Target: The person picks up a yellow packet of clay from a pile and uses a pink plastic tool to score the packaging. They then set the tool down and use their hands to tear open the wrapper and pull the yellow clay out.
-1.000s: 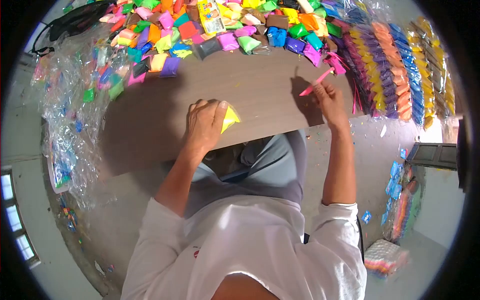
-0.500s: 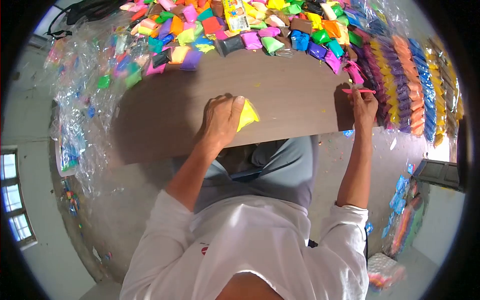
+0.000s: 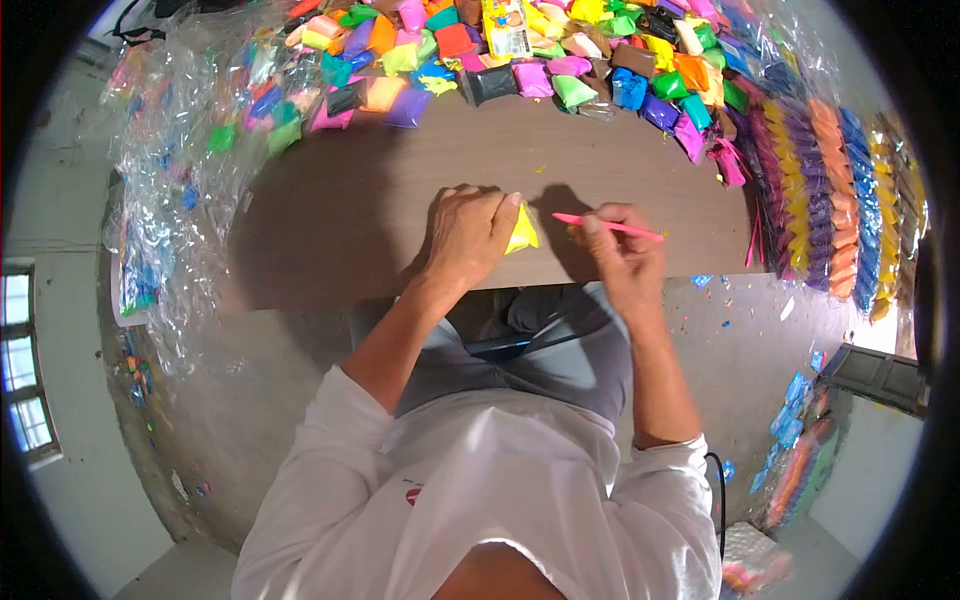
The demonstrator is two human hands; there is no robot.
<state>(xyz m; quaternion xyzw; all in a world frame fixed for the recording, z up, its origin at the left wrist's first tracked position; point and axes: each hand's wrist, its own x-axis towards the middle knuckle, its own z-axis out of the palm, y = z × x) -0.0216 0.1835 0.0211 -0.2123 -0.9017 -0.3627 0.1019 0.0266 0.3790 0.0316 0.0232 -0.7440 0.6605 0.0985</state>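
My left hand (image 3: 468,232) is closed on a yellow packet (image 3: 522,232) near the table's front edge; most of the packet is hidden under the fingers. To its right, my right hand (image 3: 628,258) pinches a thin pink plastic stick (image 3: 608,226), like a modelling-clay tool. The stick's pointed end faces left towards the packet, with a gap between them. Beneath both hands lies the brown table top (image 3: 400,170).
Small coloured packets (image 3: 535,80) are heaped along the table's far side. Clear plastic wrapping (image 3: 180,200) covers the left end. Strips of joined coloured packets (image 3: 835,180) hang over the right end. A pink tool bundle (image 3: 728,162) lies near them.
My right hand has moved left with the pink stick, from the right end of the table towards the yellow packet. My left hand keeps its hold on the packet.
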